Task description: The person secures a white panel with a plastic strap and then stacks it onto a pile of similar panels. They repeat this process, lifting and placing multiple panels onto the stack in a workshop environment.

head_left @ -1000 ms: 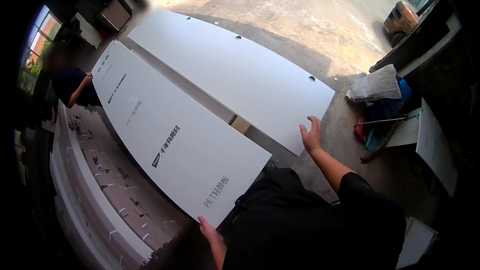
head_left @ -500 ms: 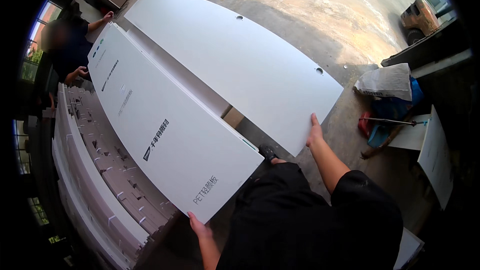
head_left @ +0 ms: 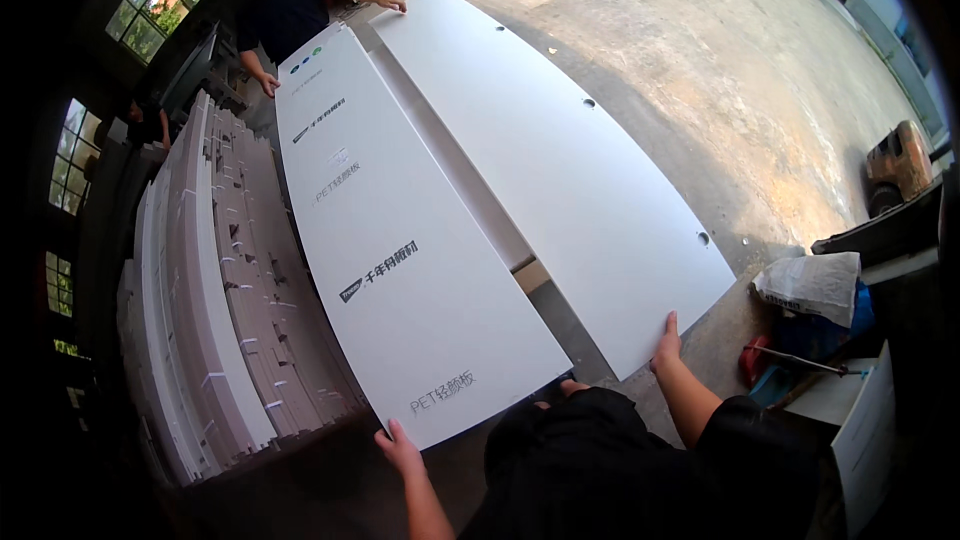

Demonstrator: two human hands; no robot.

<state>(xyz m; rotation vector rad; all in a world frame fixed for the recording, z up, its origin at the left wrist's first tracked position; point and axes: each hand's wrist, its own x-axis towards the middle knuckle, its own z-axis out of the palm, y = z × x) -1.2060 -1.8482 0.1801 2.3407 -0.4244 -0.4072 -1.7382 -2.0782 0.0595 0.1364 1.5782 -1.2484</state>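
My left hand (head_left: 402, 448) is closed on the near left corner of a long white printed board (head_left: 400, 195), thumb on top and the other fingers out of sight beneath. My right hand (head_left: 668, 345) grips the near end of a second white board (head_left: 575, 175), a plain one with round cut-outs along its right edge. The two boards lie side by side with a long narrow gap between them. At their far ends stands another person (head_left: 290, 15), one hand at the printed board's left edge and the other at the plain board's far corner.
A tall stack of boards (head_left: 240, 290) runs along the left. On the right are a white sack (head_left: 810, 285), a red object (head_left: 753, 360) and a leaning white panel (head_left: 865, 440). An orange-brown vehicle (head_left: 897, 168) stands farther off. Between the boards shows a brown block (head_left: 531, 277).
In the picture, both boards and my hands have shifted right and down as the view turned. More of the other person shows, and that person's hand now meets the plain board's far corner.
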